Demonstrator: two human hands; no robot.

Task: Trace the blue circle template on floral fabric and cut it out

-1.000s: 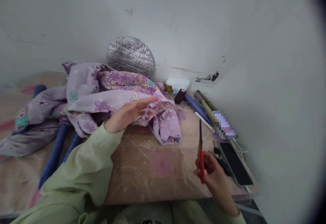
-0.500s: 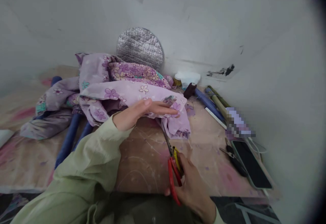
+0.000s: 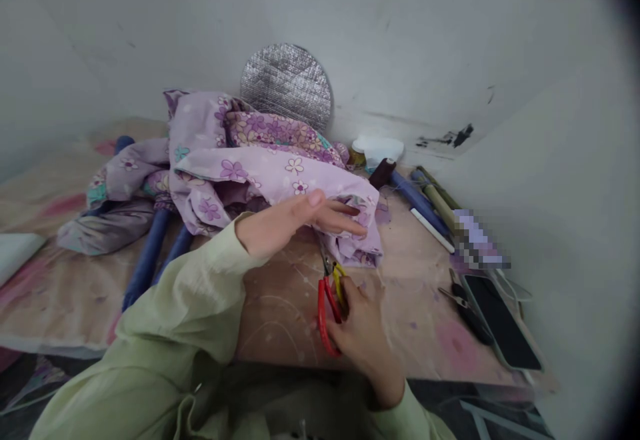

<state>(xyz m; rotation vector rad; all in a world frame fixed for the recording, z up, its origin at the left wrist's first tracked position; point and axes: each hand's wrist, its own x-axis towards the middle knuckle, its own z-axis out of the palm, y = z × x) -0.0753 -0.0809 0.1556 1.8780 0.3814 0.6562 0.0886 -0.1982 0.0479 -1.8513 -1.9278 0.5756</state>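
- Right hand point(image 3: 363, 327): my fingers are closed around the scissors point(image 3: 321, 313), which have red and yellow handles; the blades point away from me toward the floral fabric, their tips hidden from view.
- Left hand point(image 3: 280, 223): my fingers are extended and nearly together, palm turned downward, over the near right part of the fabric; whether they grip or touch it cannot be told.
- Floral fabric point(image 3: 200, 123): lilac, bunched and folded, lying beyond my hands and to their left on the covered table point(image 3: 410, 320).
- Blue rods point(image 3: 150, 253): two, side by side at left, partly beneath the fabric.
- Dark spool point(image 3: 383, 173): just beyond the fabric's right end, near a blue roll point(image 3: 413, 193) and a white stick point(image 3: 433, 230).
- Phone point(image 3: 501, 323): dark screen upward, at right, beside the keys point(image 3: 463, 303).
- Silvery disc point(image 3: 287, 87): upright behind the fabric, near the wall point(image 3: 400, 40).
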